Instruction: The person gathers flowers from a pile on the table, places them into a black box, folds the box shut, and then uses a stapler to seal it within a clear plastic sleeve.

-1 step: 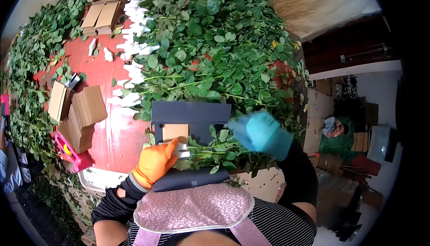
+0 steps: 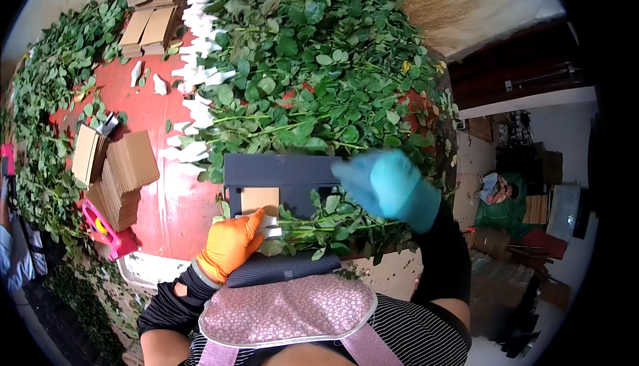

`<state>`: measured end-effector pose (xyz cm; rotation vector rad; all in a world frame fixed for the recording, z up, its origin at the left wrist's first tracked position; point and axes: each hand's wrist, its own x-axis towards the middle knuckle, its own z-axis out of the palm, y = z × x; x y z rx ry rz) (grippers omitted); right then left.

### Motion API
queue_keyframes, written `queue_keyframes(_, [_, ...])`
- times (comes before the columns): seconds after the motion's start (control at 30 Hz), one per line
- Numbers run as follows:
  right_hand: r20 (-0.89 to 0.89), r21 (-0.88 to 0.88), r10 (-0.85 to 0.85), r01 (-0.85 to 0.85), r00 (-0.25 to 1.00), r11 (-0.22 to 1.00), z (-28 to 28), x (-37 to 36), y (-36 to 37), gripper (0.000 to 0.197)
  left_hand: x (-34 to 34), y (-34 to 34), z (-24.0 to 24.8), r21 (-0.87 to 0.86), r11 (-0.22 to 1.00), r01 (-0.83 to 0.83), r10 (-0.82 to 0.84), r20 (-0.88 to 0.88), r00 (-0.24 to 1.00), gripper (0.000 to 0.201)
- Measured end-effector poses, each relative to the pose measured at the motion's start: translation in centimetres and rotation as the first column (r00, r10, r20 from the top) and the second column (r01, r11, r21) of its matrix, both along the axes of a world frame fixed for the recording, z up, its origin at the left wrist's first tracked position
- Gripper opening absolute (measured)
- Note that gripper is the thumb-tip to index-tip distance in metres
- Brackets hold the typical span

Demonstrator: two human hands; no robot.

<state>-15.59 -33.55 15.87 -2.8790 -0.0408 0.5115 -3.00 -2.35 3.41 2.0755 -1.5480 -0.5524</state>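
Red tabletop (image 2: 174, 213) shows between piles of leafy stems (image 2: 319, 73). Brown card (image 2: 260, 199) and a small bunch (image 2: 333, 225) lie on a dark holder (image 2: 283, 168). The orange-gloved left hand (image 2: 229, 243) is at the bunch's white tips (image 2: 272, 232), grip unclear; the teal-gloved right hand (image 2: 386, 186) blurs beside the holder's right end, finger state impossible to tell.

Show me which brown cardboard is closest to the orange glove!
The tan piece against the dark board, right by the orange-gloved left hand. The other cardboard stacks sit farther left on the red table.
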Motion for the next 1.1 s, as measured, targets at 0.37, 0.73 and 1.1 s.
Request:
queue_keyframes(0.37, [-0.078, 0.016, -0.03, 0.031, 0.996, 0.999, -24.5, 10.8, -7.4, 0.047, 0.1, -0.5, 0.5, 0.066, 0.998, -0.007, 0.014, -0.102, 0.995, 0.053])
queue_keyframes(0.73, [-0.068, -0.317, -0.471, 0.429, 0.879, 0.846, -16.8, 26.7, -15.8, 0.059, 0.7, -0.9, 0.6, 0.024, 0.998, 0.056, -0.055, -0.052, 0.997, 0.052])
queue_keyframes(1.1, [0.634, 0.248, -0.639, 0.669, 0.435, 0.701, -11.4, 8.3, -20.8, 0.022, 0.2, -0.9, -0.4, -0.028, 0.999, 0.041, -0.041, -0.021, 0.999, 0.053])
